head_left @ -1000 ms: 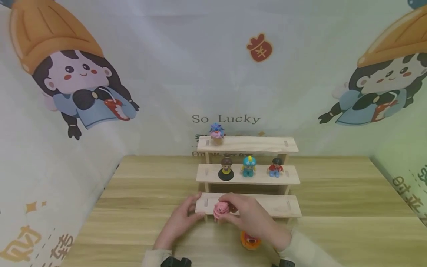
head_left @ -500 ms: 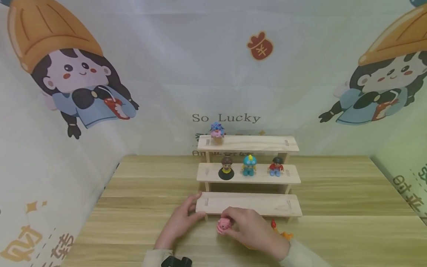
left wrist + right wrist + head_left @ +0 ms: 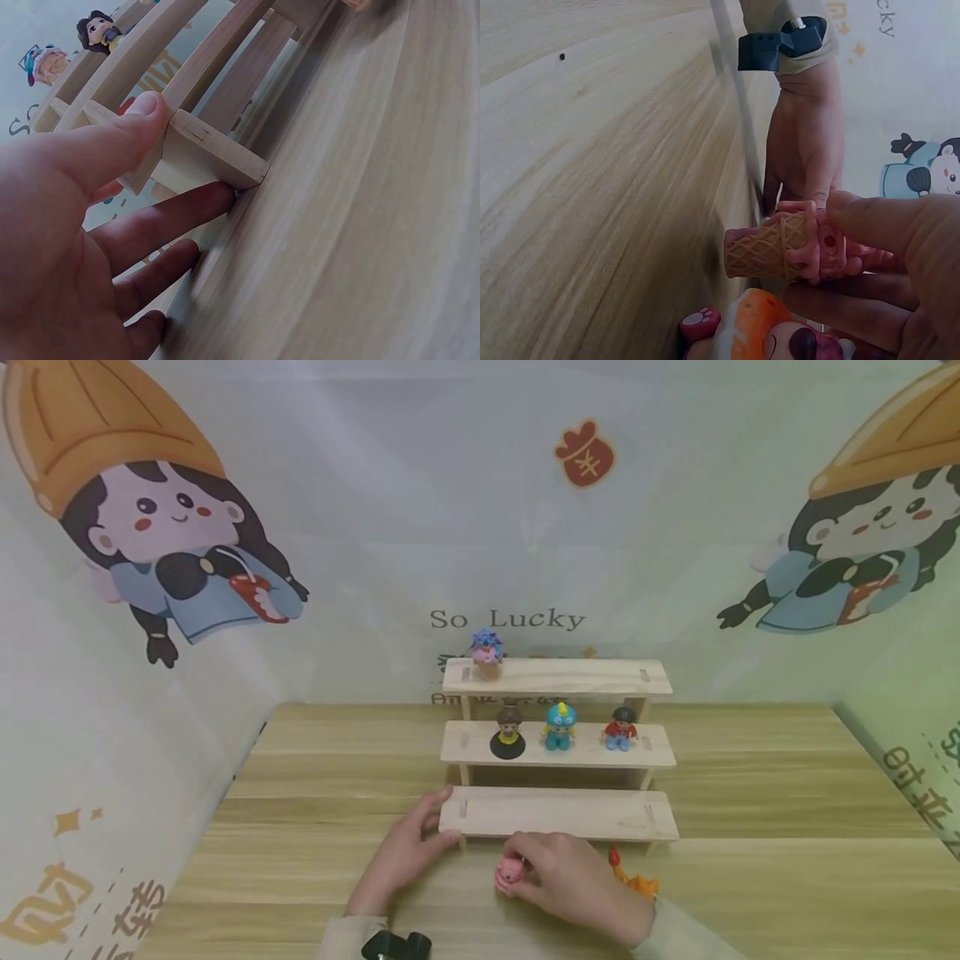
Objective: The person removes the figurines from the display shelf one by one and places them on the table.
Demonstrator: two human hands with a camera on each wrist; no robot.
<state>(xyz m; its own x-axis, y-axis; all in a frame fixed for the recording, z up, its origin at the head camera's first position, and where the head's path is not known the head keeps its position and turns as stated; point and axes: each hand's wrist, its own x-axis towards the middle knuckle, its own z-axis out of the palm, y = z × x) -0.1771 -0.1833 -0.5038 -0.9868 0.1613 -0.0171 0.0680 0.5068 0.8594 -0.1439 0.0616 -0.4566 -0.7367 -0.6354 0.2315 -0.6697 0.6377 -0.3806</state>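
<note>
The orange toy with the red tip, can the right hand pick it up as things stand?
Probably not: the right hand holds the pink ice-cream figure, so its fingers look occupied, though the orange toy seems close by.

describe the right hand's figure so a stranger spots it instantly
Find the tiered wooden stand. Just in front of its lowest tier, the right hand pinches a pink figure. Pink above its waffle cone, it differs from the orange figure nearby and the blue-topped one on the highest tier.
</note>
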